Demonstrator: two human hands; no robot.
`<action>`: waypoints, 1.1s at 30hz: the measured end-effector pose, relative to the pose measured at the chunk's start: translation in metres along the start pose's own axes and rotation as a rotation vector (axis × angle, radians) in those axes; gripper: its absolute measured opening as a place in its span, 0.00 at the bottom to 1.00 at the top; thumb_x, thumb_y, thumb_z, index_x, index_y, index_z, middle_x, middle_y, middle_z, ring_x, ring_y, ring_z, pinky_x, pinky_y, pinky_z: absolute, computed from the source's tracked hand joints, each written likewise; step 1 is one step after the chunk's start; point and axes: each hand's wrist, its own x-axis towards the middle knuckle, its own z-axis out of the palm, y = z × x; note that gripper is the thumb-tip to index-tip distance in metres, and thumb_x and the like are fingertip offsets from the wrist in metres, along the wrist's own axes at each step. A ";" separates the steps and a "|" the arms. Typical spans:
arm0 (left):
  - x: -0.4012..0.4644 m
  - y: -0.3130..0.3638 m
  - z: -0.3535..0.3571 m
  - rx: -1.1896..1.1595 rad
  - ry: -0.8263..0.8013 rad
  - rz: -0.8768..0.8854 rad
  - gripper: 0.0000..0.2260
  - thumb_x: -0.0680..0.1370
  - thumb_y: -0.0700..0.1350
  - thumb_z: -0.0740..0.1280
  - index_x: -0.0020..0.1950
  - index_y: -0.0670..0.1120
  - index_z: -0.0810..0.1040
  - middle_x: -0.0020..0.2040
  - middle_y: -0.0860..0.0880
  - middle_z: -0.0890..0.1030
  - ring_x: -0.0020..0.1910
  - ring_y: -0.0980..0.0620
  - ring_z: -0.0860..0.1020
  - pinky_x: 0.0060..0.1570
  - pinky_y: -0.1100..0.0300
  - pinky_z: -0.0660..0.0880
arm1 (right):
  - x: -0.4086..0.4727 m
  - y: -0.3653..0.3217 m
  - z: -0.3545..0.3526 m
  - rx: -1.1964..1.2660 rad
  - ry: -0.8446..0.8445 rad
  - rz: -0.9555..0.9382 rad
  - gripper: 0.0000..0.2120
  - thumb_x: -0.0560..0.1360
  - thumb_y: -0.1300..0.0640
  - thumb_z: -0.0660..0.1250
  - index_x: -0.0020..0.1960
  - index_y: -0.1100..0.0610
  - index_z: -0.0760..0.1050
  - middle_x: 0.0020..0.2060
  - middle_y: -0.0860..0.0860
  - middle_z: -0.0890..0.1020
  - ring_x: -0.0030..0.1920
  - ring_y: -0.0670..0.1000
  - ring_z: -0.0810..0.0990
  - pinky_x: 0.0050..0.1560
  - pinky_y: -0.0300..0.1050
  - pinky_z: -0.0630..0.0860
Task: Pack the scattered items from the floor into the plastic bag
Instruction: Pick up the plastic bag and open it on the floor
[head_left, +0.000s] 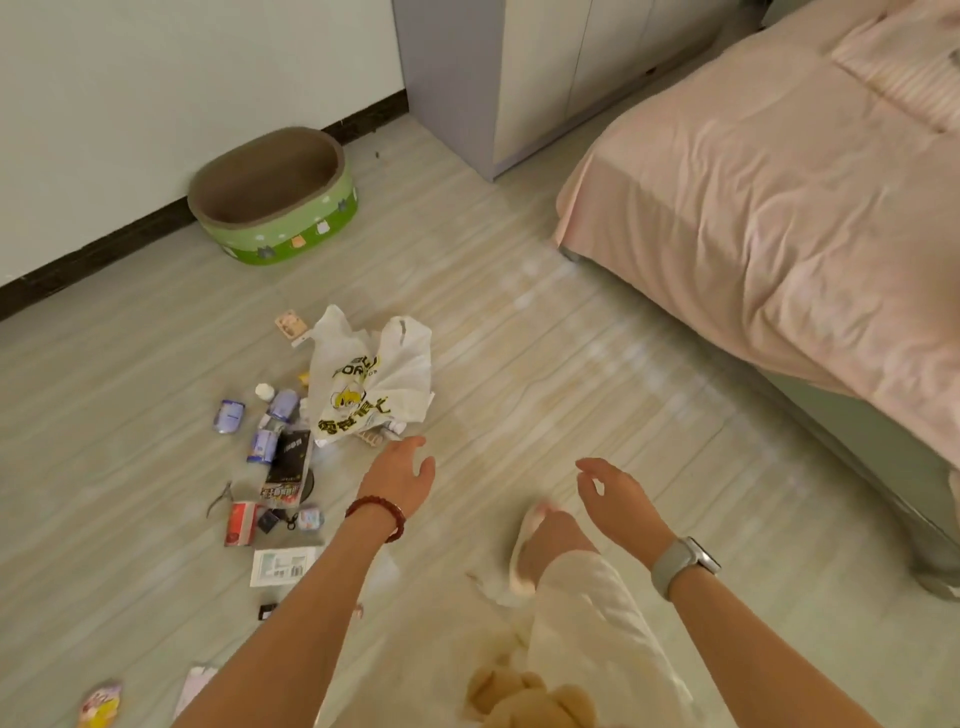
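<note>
The white plastic bag lies crumpled on the floor. Small packets, among them a black packet, and nail clippers are scattered just left of the bag. The left hand hovers just short of the bag, fingers spread, holding nothing. The right hand, well right of the bag, is likewise open and empty.

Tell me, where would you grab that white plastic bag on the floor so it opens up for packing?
Probably by the two handle loops at the far end of the white plastic bag, which stick up while the printed body lies crumpled flat. The left hand, open and empty, is nearest; reaching over the bag from the near side and lifting a loop should let the mouth fall open. The right hand could take the other.
</note>
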 end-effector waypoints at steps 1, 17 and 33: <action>0.024 0.015 -0.004 -0.012 -0.008 0.003 0.18 0.79 0.46 0.57 0.68 0.44 0.66 0.68 0.42 0.69 0.66 0.45 0.67 0.65 0.53 0.65 | 0.023 -0.006 -0.012 0.011 -0.004 0.009 0.16 0.79 0.56 0.56 0.66 0.57 0.69 0.63 0.55 0.75 0.64 0.55 0.72 0.63 0.46 0.67; 0.348 0.171 -0.158 -0.399 0.312 -0.354 0.17 0.78 0.45 0.59 0.67 0.44 0.67 0.66 0.43 0.71 0.65 0.46 0.69 0.64 0.54 0.66 | 0.434 -0.228 -0.190 -0.331 -0.345 -0.275 0.17 0.79 0.56 0.55 0.66 0.58 0.67 0.63 0.57 0.74 0.63 0.55 0.72 0.62 0.47 0.67; 0.454 0.097 -0.260 -0.992 0.755 -1.076 0.16 0.78 0.44 0.60 0.66 0.43 0.69 0.65 0.42 0.73 0.62 0.43 0.72 0.61 0.51 0.70 | 0.625 -0.557 -0.093 -0.940 -0.831 -0.882 0.18 0.79 0.55 0.55 0.68 0.55 0.64 0.65 0.56 0.72 0.64 0.55 0.70 0.65 0.46 0.66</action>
